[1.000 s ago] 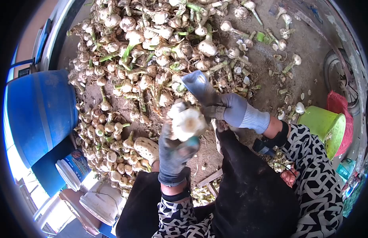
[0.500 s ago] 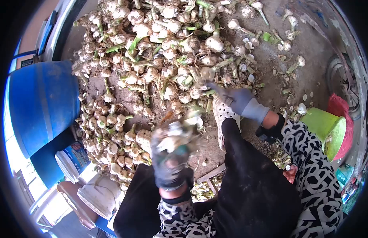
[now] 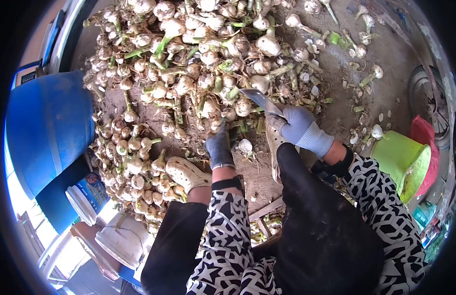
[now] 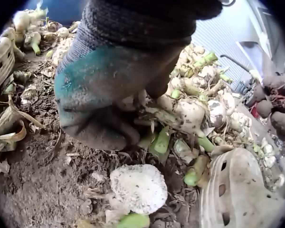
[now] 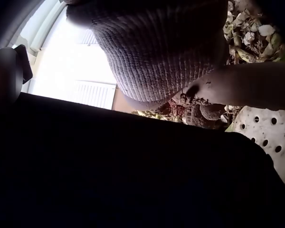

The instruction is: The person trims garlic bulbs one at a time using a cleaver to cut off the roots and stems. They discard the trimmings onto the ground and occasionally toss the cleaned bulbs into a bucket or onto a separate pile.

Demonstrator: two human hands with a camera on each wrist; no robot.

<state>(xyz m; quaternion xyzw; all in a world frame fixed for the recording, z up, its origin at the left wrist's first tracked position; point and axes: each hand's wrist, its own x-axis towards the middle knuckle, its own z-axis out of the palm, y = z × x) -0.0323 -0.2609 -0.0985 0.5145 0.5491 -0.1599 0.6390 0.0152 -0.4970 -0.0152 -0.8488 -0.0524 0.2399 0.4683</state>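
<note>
My gloved left hand point(image 3: 219, 146) reaches down to the near edge of the garlic heap point(image 3: 188, 73). In the left wrist view its teal-coated fingers point(image 4: 92, 95) curl in low over the soil, around a pale garlic bulb point(image 4: 128, 101) mostly hidden by the glove. Just beside them lies a garlic bulb with a flat white cut face point(image 4: 138, 188). My gloved right hand point(image 3: 299, 125) grips a broad-bladed knife point(image 3: 261, 101), its blade angled toward the heap above the right shoe point(image 3: 274, 147). In the right wrist view the glove's ribbed cuff point(image 5: 152, 61) fills the upper middle.
A smaller pile of trimmed bulbs point(image 3: 139, 182) lies left of the other shoe point(image 3: 186, 173). Past it stand a blue barrel point(image 3: 46, 132) and white buckets point(image 3: 122, 243). On the right are a tipped lime-green bucket point(image 3: 400, 160), a red mesh sack point(image 3: 427, 162) and a wheel point(image 3: 424, 93).
My left hand held a large white garlic bulb by the blade, swung back in a blur with pale pieces, and now reaches forward to the heap. The right hand still holds the knife.
</note>
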